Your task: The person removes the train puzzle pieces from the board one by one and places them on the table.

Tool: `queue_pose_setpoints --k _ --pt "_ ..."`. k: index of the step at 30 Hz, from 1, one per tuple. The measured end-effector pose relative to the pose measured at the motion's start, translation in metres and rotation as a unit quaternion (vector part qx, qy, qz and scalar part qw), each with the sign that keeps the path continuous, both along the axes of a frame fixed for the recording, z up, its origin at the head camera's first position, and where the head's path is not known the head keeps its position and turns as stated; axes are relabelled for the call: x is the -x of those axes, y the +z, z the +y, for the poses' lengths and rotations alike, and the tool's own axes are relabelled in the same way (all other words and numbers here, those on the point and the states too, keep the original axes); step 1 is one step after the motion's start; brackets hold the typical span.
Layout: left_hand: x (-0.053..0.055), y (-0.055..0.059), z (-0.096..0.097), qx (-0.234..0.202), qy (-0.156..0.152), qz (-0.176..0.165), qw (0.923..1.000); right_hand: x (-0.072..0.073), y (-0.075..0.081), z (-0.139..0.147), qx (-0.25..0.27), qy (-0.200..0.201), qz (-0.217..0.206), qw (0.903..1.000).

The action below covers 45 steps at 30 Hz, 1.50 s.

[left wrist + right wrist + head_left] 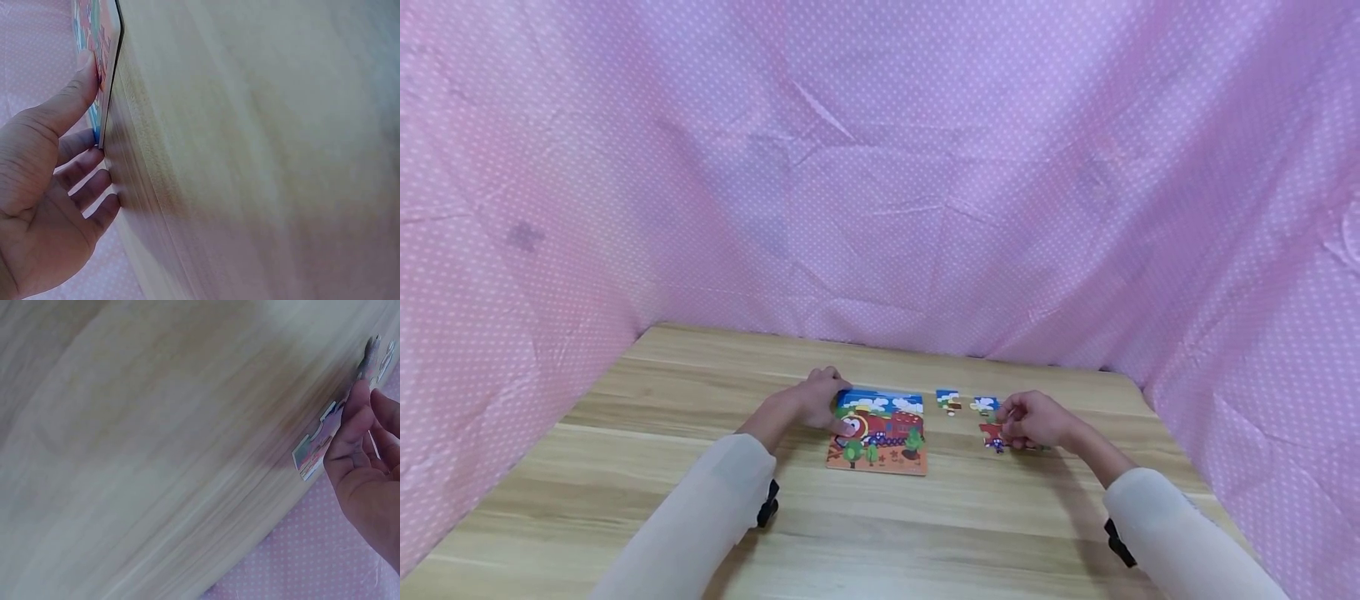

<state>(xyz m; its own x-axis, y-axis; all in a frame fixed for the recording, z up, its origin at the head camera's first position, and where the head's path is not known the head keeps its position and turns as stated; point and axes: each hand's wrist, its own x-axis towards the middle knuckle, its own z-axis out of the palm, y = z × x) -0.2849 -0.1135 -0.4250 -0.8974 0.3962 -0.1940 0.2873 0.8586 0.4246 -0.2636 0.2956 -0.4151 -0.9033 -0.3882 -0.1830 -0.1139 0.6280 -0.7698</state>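
Note:
A jigsaw puzzle [880, 433] with a red train picture lies flat on the wooden table. My left hand [820, 400] is at its left side. In the left wrist view the thumb presses on the puzzle board [103, 37] and the index finger touches its edge; the other fingers are loosely bent. To the right of the board, my right hand [1033, 419] pinches a red puzzle piece [991, 435] between thumb and fingers. A further puzzle piece [315, 444] lies on the table beside the right hand, partly covered by it.
Two loose puzzle pieces, one blue, green and brown [947, 400] and one with clouds [983, 404], lie between the board and the right hand. A pink dotted curtain [880, 208] hangs behind and around the wooden table [850, 533].

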Motion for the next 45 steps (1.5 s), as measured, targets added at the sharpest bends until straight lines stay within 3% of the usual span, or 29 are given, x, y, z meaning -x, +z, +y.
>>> queue_pose_setpoints --k 13,20,25,31,37,45 --pt "-0.001 0.002 -0.001 0.003 -0.007 -0.002 1.0 0.004 0.015 -0.015 0.003 0.005 0.0 1.0" --pt "0.001 0.004 -0.006 0.009 -0.009 -0.013 0.9998 0.01 0.021 -0.043 -0.021 0.033 0.049 0.998" --pt "0.0 0.005 -0.008 0.016 -0.016 -0.031 0.9993 0.012 0.022 -0.071 -0.029 0.044 0.041 0.9978" --pt "-0.001 0.006 -0.008 0.011 -0.027 -0.038 0.9988 0.017 0.022 -0.101 -0.032 0.057 0.048 0.9967" --pt "-0.003 0.006 -0.008 0.009 -0.024 -0.039 0.9989 0.022 0.015 -0.13 -0.006 0.062 0.015 0.998" --pt "-0.004 0.007 -0.008 0.005 -0.023 -0.04 0.9989 0.02 0.004 -0.168 -0.051 0.08 0.039 0.9947"
